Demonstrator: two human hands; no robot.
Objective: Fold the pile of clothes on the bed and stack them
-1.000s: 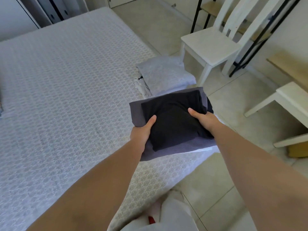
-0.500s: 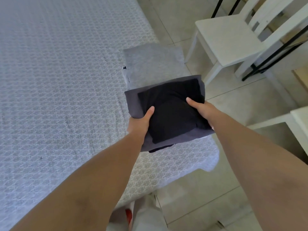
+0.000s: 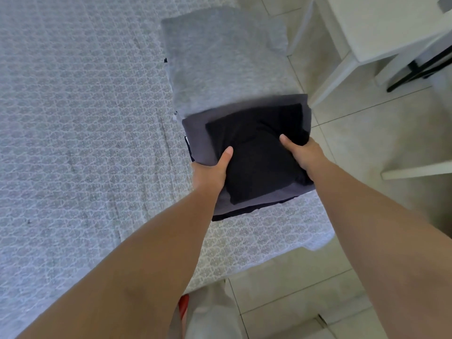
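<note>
Nearest to the camera, two bare forearms reach forward over the corner of the bed [image 3: 73, 143]. The left hand [image 3: 210, 172] grips the near left edge of a small bundle of folded clothes [image 3: 259, 162], with the thumb lying on top and the other fingers hidden below. The right hand [image 3: 303, 155] holds the right side of the bundle in the same way, thumb on top.

The bundle has a black folded piece on top, a dark grey piece under it, and one more dark layer showing at the near edge. It seems to be lifted a little above the bedspread, near the bed's corner, but I cannot tell this for sure.

Just behind the bundle lies a light grey folded garment [image 3: 225, 62], resting on the bed with other folded layers under it; the far edge of the bundle overlaps it.

No loose, unfolded clothes are visible on the part of the bed that is shown. In my judgement the folding is almost finished, and what is left is to set the dark bundle onto the grey stack.

Farther away, on the tiled floor, stands a white chair [image 3: 381, 28].
</note>
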